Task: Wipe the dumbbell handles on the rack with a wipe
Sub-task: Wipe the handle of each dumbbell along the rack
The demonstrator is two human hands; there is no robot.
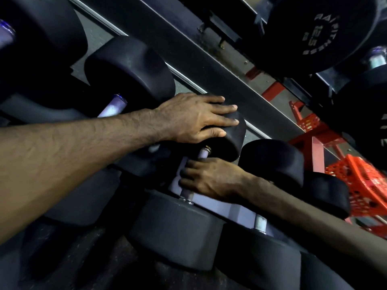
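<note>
Left hand [194, 117] lies flat, fingers spread wide, over the far head [228, 135] of the dumbbell on the rack [209, 59], gripping nothing, just steadying. Right hand [209, 176] is wrapped narrow around the handle [202, 153], pressing a pale wipe [184, 164] against it; the wipe peeks out at the fingertips. I read those black heads as heavy and grippy, so the dumbbell should sit put in its cradle. The handle is stiff ridged metal that could snag a soft, thin wipe, so I'd hold the wipe right round the bar, mid-length, and slide along it. Counting on this lower row: three handles with bare metal showing, this one, one up left [113, 106], one lower right [259, 223]. One wipe. Above, a weight marked 12.5 [320, 34]. Red frame [314, 143] far right.
</note>
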